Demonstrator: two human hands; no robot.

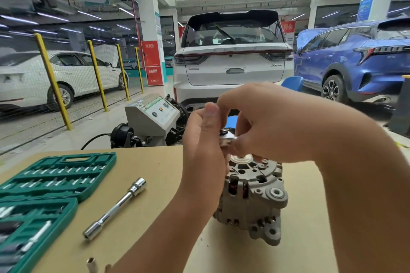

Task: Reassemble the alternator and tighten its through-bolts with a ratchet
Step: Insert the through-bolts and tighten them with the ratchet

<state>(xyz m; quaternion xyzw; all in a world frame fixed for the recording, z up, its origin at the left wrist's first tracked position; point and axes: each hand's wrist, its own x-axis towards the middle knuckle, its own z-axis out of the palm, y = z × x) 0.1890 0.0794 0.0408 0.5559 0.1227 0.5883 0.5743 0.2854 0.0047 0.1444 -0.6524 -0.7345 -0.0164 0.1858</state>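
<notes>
The gray alternator point(253, 197) stands on the brown tabletop point(155, 184), right under both hands. The left hand point(204, 146) and the right hand point(261, 122) are up above it, and each grip is pinched on the same small shiny metal part point(227, 137), which is blurry and partly hidden by fingers. To the left, a long silver socket bar point(115, 208) lies flat on the tabletop, apart from the alternator, and next to it sits an open green tool case point(51, 186) full of bits, with a white car point(233, 60) parked far behind.
</notes>
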